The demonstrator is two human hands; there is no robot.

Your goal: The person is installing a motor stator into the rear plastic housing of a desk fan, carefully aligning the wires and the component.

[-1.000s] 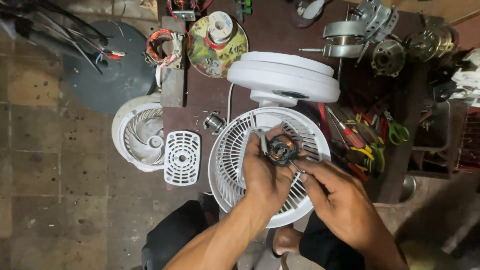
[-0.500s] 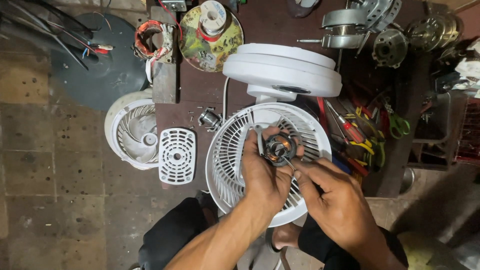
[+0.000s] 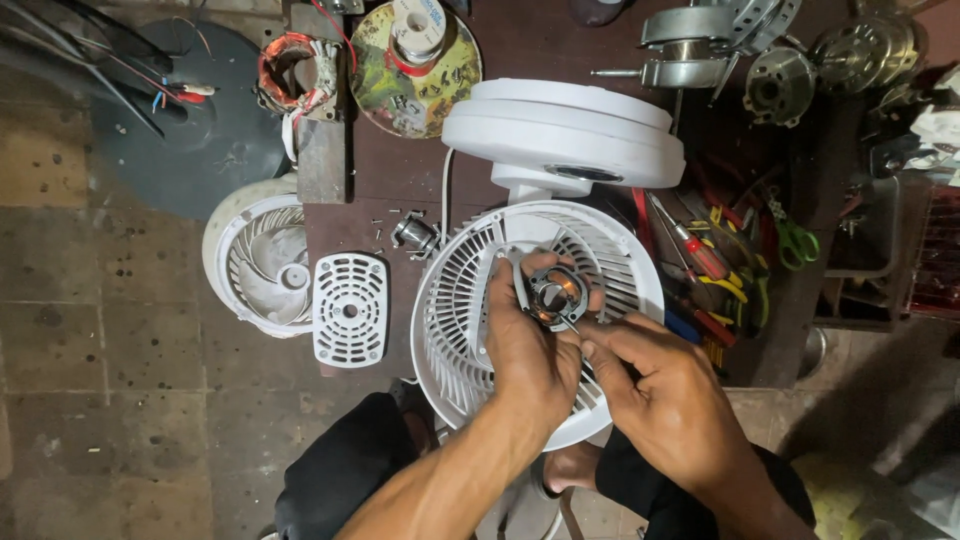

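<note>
Motor stator over middle of white fan grille, grasped in left hand. Right hand just beside, fingers pinched on thin tool touching stator. Perforated white cover lying left of grille.

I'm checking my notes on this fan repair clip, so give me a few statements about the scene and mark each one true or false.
1. The left hand holds a small motor stator over the round white fan grille. True.
2. The right hand holds green-handled scissors. False: the scissors lie on the bench among the tools.
3. A white rectangular vented cover lies left of the grille. True.
4. The solder spool sits inside the grille. False: it stands on a round plate at the bench's far end.
</note>
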